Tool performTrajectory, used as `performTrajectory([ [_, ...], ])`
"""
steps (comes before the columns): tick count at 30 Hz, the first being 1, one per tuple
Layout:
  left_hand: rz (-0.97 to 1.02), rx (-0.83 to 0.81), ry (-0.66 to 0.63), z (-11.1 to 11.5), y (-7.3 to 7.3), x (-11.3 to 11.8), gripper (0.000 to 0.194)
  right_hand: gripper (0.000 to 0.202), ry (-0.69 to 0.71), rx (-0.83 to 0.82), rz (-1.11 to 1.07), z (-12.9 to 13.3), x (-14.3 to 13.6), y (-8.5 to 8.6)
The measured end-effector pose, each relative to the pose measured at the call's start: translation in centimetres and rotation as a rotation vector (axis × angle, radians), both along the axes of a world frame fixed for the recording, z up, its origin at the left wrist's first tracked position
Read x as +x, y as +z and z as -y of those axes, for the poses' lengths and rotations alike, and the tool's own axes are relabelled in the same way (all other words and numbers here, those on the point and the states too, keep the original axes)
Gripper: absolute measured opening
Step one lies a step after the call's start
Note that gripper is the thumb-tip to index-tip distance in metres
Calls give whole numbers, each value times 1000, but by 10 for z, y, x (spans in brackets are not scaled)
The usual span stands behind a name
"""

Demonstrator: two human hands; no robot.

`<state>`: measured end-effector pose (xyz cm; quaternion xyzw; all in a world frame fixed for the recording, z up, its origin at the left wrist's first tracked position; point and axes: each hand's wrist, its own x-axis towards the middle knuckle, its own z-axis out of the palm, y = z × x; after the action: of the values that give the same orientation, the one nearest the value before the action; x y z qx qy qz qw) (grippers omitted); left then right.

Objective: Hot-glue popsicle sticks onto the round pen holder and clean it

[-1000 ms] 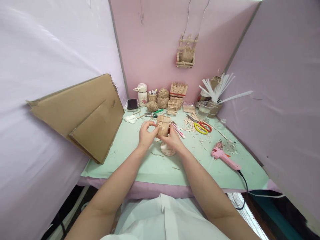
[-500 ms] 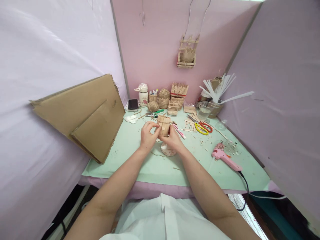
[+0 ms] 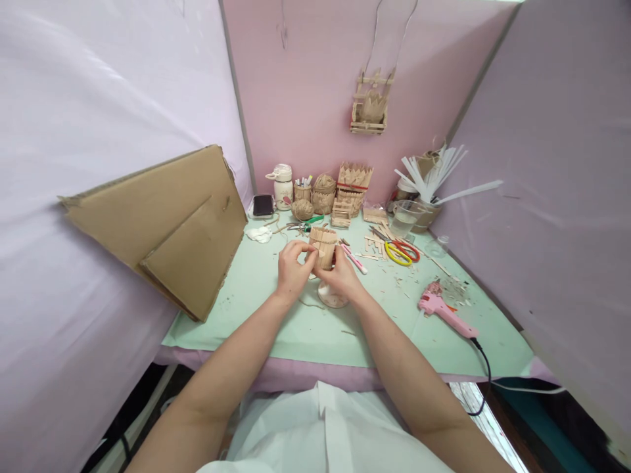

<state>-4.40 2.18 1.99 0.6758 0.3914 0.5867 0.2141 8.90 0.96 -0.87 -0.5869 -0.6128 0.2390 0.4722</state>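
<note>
A small cup of upright wooden craft sticks (image 3: 323, 239), with a cord-like band near its top, is held up above the table between both hands. My right hand (image 3: 345, 276) grips it from the right and below, thumb in front. On its left front, my left hand (image 3: 294, 269) is closed in a pinch, thumb and forefinger at a small pale wooden piece (image 3: 321, 253) against the cup's side. The fingertips partly hide this piece. Beneath the right hand lies a round, pale disc (image 3: 331, 295) on the table.
A pink glue gun (image 3: 446, 312) with its cord lies at right. Scissors (image 3: 398, 253), loose sticks (image 3: 377, 246), a pink-and-white pen-like tool (image 3: 355, 259) and pliers (image 3: 303, 226) lie behind the hands. Cardboard (image 3: 182, 230) leans at left; twine balls (image 3: 302, 209) and a bottle (image 3: 282, 187) stand at the back.
</note>
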Motion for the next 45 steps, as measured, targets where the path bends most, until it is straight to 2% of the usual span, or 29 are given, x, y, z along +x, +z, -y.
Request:
performTrajectory([
  [10, -66, 87, 69, -3, -5, 0, 5, 55, -4, -7, 9, 2, -1, 3],
  [18, -69, 84, 43, -2, -3, 0, 3, 57, -11, -6, 6, 2, 0, 4],
  [21, 22, -5, 26, -7, -2, -2, 10, 60, 1, -14, -19, 2, 2, 6],
  [23, 146, -149, -26, -12, -2, -4, 21, 62, 9, -16, -45, 1, 3, 8],
  [26, 327, -393, -197, -17, -2, -5, 30, 64, 47, -21, -85, 1, 3, 9],
  [29, 376, -525, -350, -18, -2, -4, 37, 62, 83, -28, -107, 1, 2, 9],
  [32, 377, -559, -405, -17, 0, -3, 44, 58, 96, -16, -120, 1, 1, 7],
  [45, 440, -594, -397, -20, -5, -5, 47, 55, 136, -7, -119, -2, 1, 3],
])
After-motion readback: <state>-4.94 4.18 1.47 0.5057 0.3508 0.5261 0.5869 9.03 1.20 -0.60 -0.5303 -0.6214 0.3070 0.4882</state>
